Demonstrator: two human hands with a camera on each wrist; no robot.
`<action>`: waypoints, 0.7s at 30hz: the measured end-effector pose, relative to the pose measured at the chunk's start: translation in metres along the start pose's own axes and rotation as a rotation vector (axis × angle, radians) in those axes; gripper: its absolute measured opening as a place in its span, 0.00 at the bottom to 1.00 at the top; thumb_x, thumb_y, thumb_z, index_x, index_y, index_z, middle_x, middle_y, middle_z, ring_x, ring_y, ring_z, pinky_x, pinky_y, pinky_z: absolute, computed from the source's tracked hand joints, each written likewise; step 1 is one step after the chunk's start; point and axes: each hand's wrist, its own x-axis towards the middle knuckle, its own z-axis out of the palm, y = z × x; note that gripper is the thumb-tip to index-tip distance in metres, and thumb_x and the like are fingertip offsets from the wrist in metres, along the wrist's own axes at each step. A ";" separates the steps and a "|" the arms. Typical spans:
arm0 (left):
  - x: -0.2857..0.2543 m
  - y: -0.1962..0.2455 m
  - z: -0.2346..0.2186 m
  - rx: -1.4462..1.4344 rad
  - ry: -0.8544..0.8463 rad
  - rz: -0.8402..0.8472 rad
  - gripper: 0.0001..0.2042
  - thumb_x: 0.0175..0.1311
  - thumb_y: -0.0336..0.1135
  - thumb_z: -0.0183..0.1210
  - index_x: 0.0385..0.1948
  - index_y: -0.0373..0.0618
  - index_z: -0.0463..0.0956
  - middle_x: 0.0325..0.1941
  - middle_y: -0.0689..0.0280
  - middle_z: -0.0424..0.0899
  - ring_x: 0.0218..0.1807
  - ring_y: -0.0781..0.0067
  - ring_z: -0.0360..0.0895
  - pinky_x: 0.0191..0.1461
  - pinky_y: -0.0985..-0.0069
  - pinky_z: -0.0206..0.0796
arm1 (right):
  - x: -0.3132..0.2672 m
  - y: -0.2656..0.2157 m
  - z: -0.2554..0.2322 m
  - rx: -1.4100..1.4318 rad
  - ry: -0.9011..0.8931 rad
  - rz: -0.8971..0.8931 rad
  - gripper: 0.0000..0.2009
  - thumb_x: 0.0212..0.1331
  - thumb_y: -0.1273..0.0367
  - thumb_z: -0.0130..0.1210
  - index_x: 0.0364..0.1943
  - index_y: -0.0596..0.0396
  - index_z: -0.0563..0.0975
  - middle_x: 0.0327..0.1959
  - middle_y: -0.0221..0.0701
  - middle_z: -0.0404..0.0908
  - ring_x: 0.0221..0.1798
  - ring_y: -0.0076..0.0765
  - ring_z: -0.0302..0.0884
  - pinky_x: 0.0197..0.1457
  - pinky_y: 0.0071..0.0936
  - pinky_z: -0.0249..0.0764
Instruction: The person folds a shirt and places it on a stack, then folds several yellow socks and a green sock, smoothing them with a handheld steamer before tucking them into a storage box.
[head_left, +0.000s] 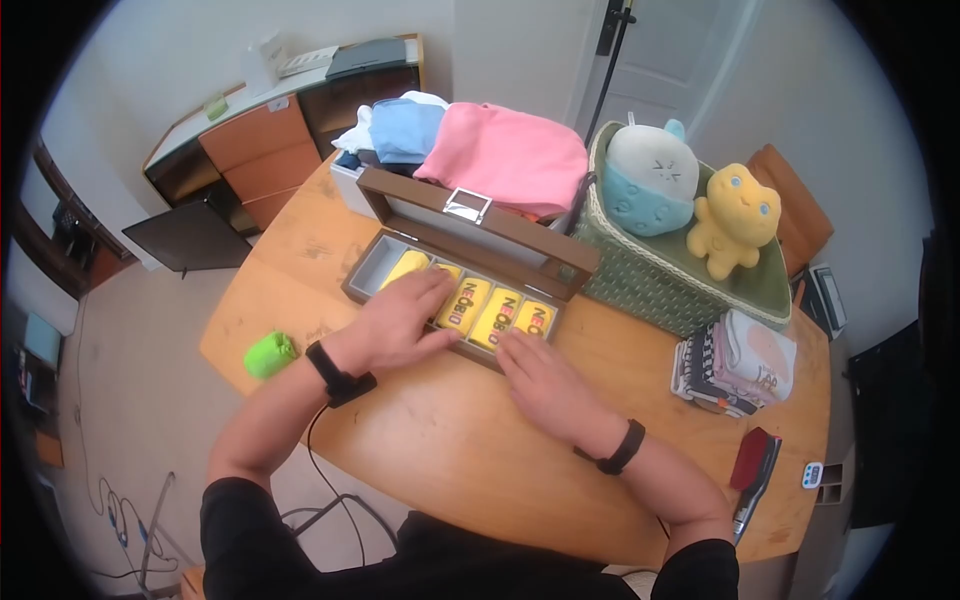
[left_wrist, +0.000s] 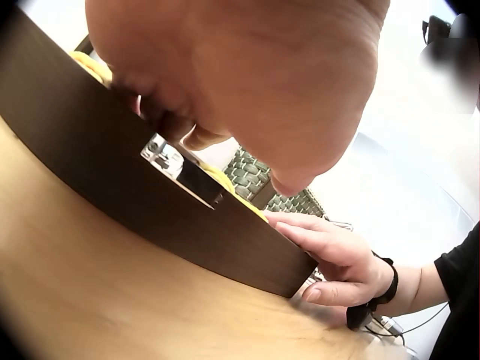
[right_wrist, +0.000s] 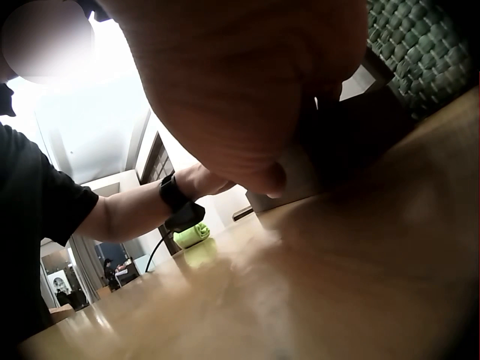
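Observation:
A long brown case (head_left: 360, 283) with a row of grey compartments lies on the table, its windowed lid (head_left: 375, 192) raised. Yellow cloth rolls printed NEOBIO (head_left: 463, 305) fill most compartments; the leftmost one shows bare grey lining. My left hand (head_left: 403, 318) reaches over the front wall, fingertips on a yellow roll left of the middle, partly covering it. Its thumb extends toward the case's front edge. My right hand (head_left: 548, 382) rests at the front right, fingers fairly straight on the rim by the right-hand rolls. In the left wrist view a metal clasp (left_wrist: 166, 161) shows on the case's front.
Behind the case stands a bin of clothes with pink cloth (head_left: 505, 150) on top. A green woven basket (head_left: 640, 270) holds plush toys. Folded clothes (head_left: 735, 362) and a red-and-black brush (head_left: 755, 475) lie at right; a bright green roll (head_left: 269, 354) sits at left.

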 end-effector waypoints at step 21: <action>0.004 -0.014 0.000 0.160 -0.125 -0.185 0.41 0.72 0.59 0.58 0.74 0.30 0.65 0.80 0.44 0.68 0.83 0.40 0.60 0.86 0.41 0.45 | -0.006 -0.003 -0.017 -0.025 -0.077 0.143 0.32 0.60 0.70 0.63 0.69 0.71 0.70 0.76 0.55 0.68 0.83 0.60 0.60 0.87 0.52 0.56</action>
